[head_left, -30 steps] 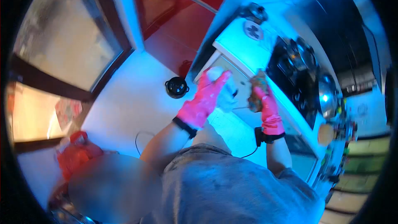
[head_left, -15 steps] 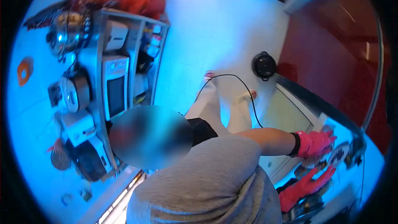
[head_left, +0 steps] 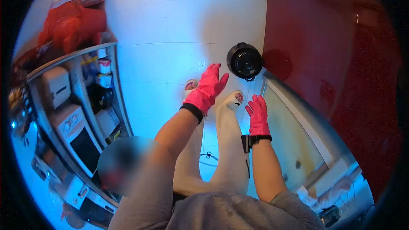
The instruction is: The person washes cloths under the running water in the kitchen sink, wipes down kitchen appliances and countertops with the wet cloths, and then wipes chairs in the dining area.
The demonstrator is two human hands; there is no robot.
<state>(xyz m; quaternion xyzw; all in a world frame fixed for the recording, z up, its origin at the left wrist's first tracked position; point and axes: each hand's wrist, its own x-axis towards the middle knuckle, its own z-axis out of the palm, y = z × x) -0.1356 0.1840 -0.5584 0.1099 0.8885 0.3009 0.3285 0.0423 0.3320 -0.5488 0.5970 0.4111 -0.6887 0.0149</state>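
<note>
Both hands wear pink rubber gloves with dark bands at the wrists. My left hand [head_left: 207, 88] reaches forward above the floor, its fingers stretched out and holding nothing. Lower and further right, my right hand [head_left: 258, 116] has its fingers apart, also with nothing in them. Ahead of the two hands a black pot with its lid on [head_left: 245, 61] rests on the floor, small handles at its rim. Neither glove touches it; a gap shows between each hand and the pot.
To the left stands a metal shelf unit [head_left: 71, 59] holding a white oven [head_left: 76, 130] and other appliances. Red plastic bags [head_left: 76, 19] are at its far end. Pale cabinet doors [head_left: 294, 132] and a dark red glossy surface [head_left: 324, 51] lie right. A cable [head_left: 208, 155] shows between my legs.
My hands have left the cluttered counter on the right and now reach forward over the floor towards the pot. The view has turned, and the shelf unit sits further left.
</note>
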